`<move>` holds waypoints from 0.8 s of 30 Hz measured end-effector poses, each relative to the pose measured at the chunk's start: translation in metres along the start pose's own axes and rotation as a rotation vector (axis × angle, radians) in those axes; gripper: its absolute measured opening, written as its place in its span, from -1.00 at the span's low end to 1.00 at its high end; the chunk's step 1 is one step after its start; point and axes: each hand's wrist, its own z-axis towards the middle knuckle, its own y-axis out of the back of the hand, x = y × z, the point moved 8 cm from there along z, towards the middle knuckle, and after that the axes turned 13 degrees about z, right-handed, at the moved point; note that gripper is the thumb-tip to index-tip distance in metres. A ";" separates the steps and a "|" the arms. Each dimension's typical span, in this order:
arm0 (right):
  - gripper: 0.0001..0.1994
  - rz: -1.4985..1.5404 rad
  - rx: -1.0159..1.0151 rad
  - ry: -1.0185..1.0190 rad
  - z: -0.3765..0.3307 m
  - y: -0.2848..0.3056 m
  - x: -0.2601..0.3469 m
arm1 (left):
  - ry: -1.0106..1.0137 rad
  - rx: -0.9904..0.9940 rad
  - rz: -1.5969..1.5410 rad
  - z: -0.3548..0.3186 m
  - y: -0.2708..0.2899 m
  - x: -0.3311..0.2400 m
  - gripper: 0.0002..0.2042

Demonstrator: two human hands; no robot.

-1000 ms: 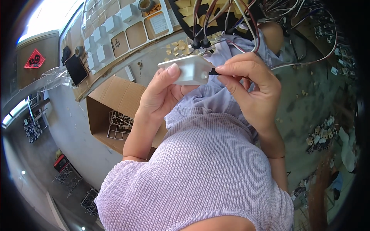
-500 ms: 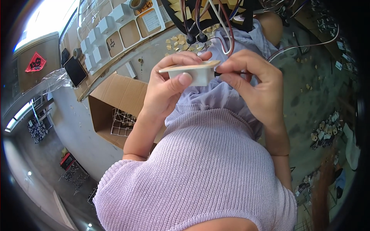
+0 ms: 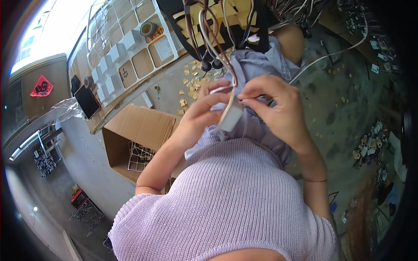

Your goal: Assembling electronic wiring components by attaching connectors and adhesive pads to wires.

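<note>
A small white plastic box (image 3: 232, 116) with a tan-faced flange is tilted steeply in front of my waist. My left hand (image 3: 198, 114) is closed on it from the flange side, fingers reaching toward the top. At the box's upper right edge, the thumb and forefinger of my right hand (image 3: 281, 106) are pinched together; whatever is between them is too small to make out. Brown and white wires (image 3: 227, 64) run down to the top of the box, close to my left fingertips.
Tan pieces and wires lie on a black surface (image 3: 261, 30) beyond my knees. To the left, a cardboard box (image 3: 139, 126) holds white grid frames. White boxes (image 3: 115, 53), a tape roll (image 3: 148, 29) and a dark phone (image 3: 87, 101) rest on a bench. Tan scraps (image 3: 191, 89) litter the floor.
The white box has turned from nearly level to steeply tilted and moved slightly lower. My left hand has shifted its grip, and wires now reach the box's top. The view has shifted a little.
</note>
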 end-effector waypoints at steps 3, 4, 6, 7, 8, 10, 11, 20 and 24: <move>-0.83 -0.140 0.017 0.082 -0.002 -0.005 -0.002 | 0.021 0.011 0.010 0.002 -0.007 0.002 -0.75; -0.80 -0.046 0.024 0.032 -0.002 -0.004 -0.007 | 0.002 0.014 0.005 0.003 -0.007 0.004 -0.76; -0.77 0.045 0.027 -0.016 -0.004 -0.002 -0.010 | -0.032 -0.008 0.030 0.007 -0.007 0.001 -0.78; -0.75 0.131 0.047 -0.056 -0.007 -0.003 -0.011 | -0.037 -0.005 0.032 0.009 -0.008 -0.001 -0.78; -0.72 0.219 0.067 -0.096 -0.008 -0.003 -0.012 | -0.087 -0.026 0.170 0.011 -0.008 -0.006 -0.81; -0.68 0.174 0.071 -0.015 -0.002 0.003 -0.006 | -0.120 -0.092 0.312 0.016 -0.008 -0.011 -0.88; -0.62 0.132 0.077 0.061 0.001 0.005 -0.001 | -0.206 -0.122 0.416 0.018 -0.008 -0.019 -0.88; -0.41 -0.214 0.013 -0.081 -0.017 0.080 -0.005 | -0.419 -0.423 0.889 0.016 -0.005 -0.078 -0.84; -0.38 -0.385 0.052 0.057 -0.022 0.085 0.012 | -0.030 -0.116 0.339 0.026 -0.022 -0.052 -0.92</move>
